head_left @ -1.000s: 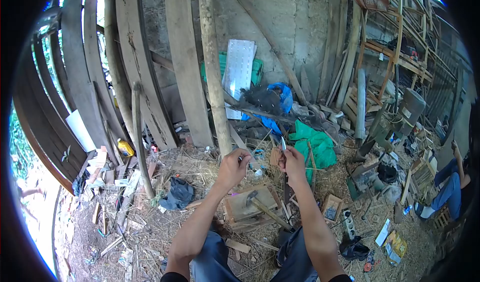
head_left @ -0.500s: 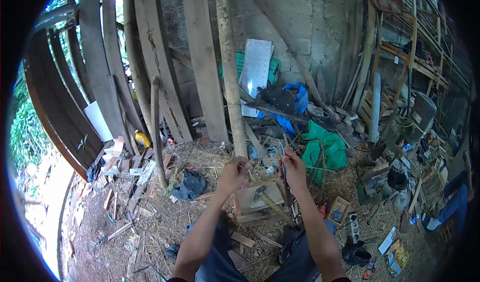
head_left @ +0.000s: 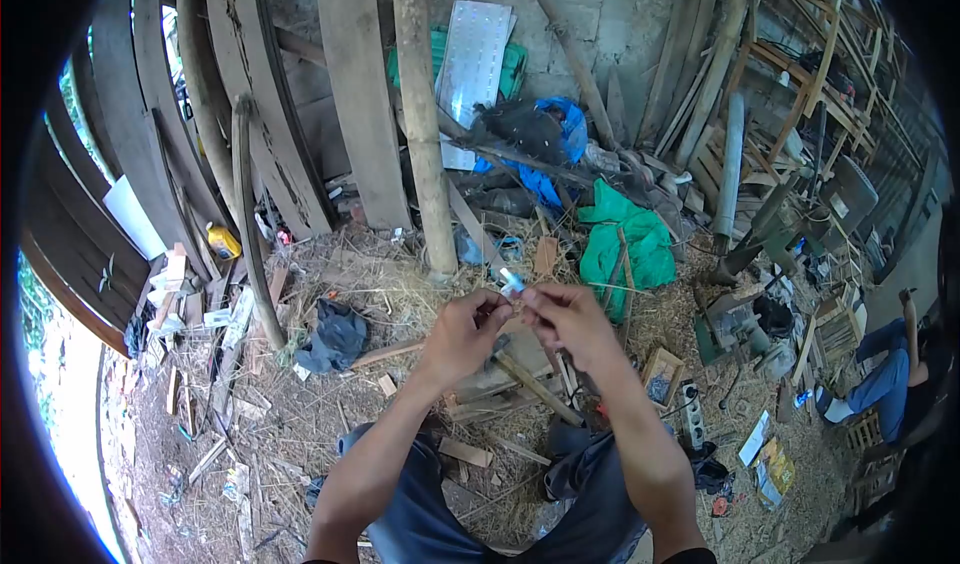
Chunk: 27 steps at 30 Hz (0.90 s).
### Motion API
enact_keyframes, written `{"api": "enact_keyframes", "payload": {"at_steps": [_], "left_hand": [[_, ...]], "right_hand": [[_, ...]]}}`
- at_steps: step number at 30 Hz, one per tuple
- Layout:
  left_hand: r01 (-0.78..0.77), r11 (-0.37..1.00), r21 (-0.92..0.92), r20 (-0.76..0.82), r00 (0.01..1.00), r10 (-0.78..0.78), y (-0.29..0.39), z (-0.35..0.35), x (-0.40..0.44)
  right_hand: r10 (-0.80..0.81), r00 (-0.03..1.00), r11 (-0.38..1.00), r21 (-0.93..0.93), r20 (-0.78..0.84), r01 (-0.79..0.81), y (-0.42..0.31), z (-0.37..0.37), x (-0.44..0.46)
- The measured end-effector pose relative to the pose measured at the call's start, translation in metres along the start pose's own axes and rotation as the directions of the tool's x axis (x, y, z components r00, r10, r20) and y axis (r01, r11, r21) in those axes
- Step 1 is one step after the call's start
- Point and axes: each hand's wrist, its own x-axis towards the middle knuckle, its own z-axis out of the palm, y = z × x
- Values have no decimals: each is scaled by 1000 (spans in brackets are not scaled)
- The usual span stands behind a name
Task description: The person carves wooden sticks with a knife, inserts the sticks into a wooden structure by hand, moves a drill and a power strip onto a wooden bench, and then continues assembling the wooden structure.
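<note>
Above the straw-littered ground, between and just ahead of the person's knees, the right hand (head_left: 568, 324) grips a small whitish item (head_left: 512, 284) between thumb and fingers. That item sticks out past the fingertips toward the left hand (head_left: 465, 336), whose fingers are curled in against the thumb; whether they pinch anything is too small to tell. The two hands are close together, the whitish item at the gap between their fingertips.

Just below them is a hammer (head_left: 540, 389), its head near the left hand's underside and its wooden handle slanting down toward the person's right knee. To the right of the handle sits a small wooden box (head_left: 662, 376) with small dark pieces inside, and near it a power strip (head_left: 693, 416). Farther right on the ground lies a yellow packet (head_left: 776, 471).

On the left side, a crumpled black plastic bag (head_left: 335, 338) rests on the straw, and well apart from it a yellow bottle (head_left: 223, 242) stands by the upright boards. Beyond the hands, a wooden pole (head_left: 425, 124) rises upright, with a green plastic sheet (head_left: 628, 249) spread to its right. At the far right edge another person (head_left: 882, 384) sits in blue trousers.
</note>
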Motion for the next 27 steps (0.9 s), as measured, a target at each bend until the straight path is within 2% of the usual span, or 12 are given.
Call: {"api": "enact_keyframes", "payload": {"at_steps": [5,7,9,11,12,14,15,17,20,21,23,27], "left_hand": [[-30,999,30,33,999,29,-7,-6,-3],[-24,999,22,14,1000,24,-5,-7,-3],[-25,1000,16,2,1000,25,-7,-8,-4],[-89,987,137,-51,994,96,-17,-8,-6],[-89,987,133,-50,994,96,-20,-10,-9],[-44,997,67,-80,996,49,-25,-19,-12],[-51,996,71,-84,995,57,-26,-22,-11],[32,998,49,-79,997,-28,-29,-24,-7],[51,997,55,13,999,-51,-25,-22,-4],[52,997,58,22,998,-53,-22,-18,-5],[52,993,-102,76,996,-44,-16,-12,-5],[110,980,-165,135,987,-88,-23,-13,-4]], "right_hand": [[82,995,996,36,54,-84,-7,-6,5],[115,993,992,-52,-36,-117,-9,-7,8],[94,996,995,-26,-5,-94,-6,-11,11],[77,985,996,-26,-157,-83,-3,-17,15],[79,984,996,-28,-160,-84,-5,-31,16],[-32,963,997,60,-269,50,-14,-63,18],[-41,963,997,59,-266,58,-17,-62,16],[-108,939,994,-65,-325,91,-18,-60,8],[-101,994,992,-85,-42,98,-14,-14,-6],[-100,994,992,-78,-49,96,-7,-4,-5],[-53,993,999,7,107,53,1,6,0],[2,996,999,-46,84,2,-3,-6,6]]}}
